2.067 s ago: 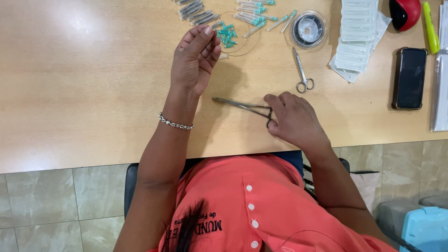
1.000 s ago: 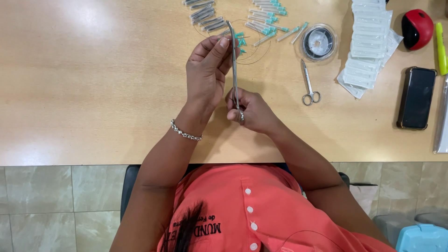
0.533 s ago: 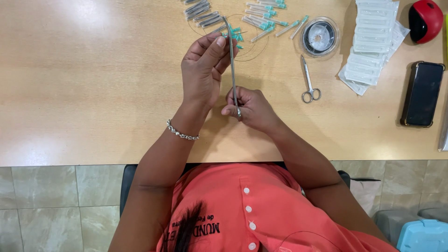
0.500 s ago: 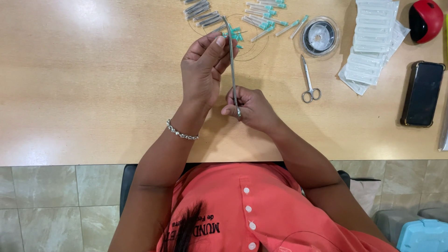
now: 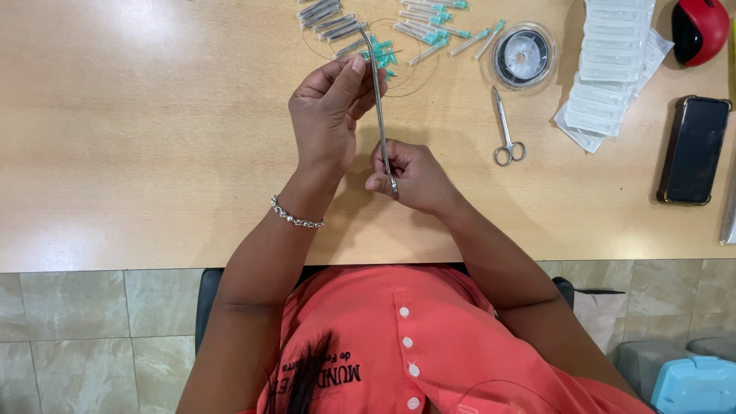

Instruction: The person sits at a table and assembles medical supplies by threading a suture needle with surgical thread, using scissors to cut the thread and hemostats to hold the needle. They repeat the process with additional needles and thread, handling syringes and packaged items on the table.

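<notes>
Over the wooden table [image 5: 153, 153], the left hand [image 5: 330, 115] was raised with its fingertips [image 5: 354, 67] pinched narrowly near the tip of the long steel forceps [image 5: 378, 100]; what they pinched was too fine to tell. Just right of it, the right hand [image 5: 410, 178] gripped the forceps' ring handles, shaft pointing away. Farther right lay small scissors [image 5: 506, 130], a thread spool [image 5: 523, 55], white packets [image 5: 609, 69] and a phone [image 5: 694, 149].

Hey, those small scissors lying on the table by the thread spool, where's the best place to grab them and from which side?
Take the small scissors by the two finger rings, the end nearest the table edge. They lie flat, closed, tips toward the spool, so come from the near side; the right hand is closest.
</notes>
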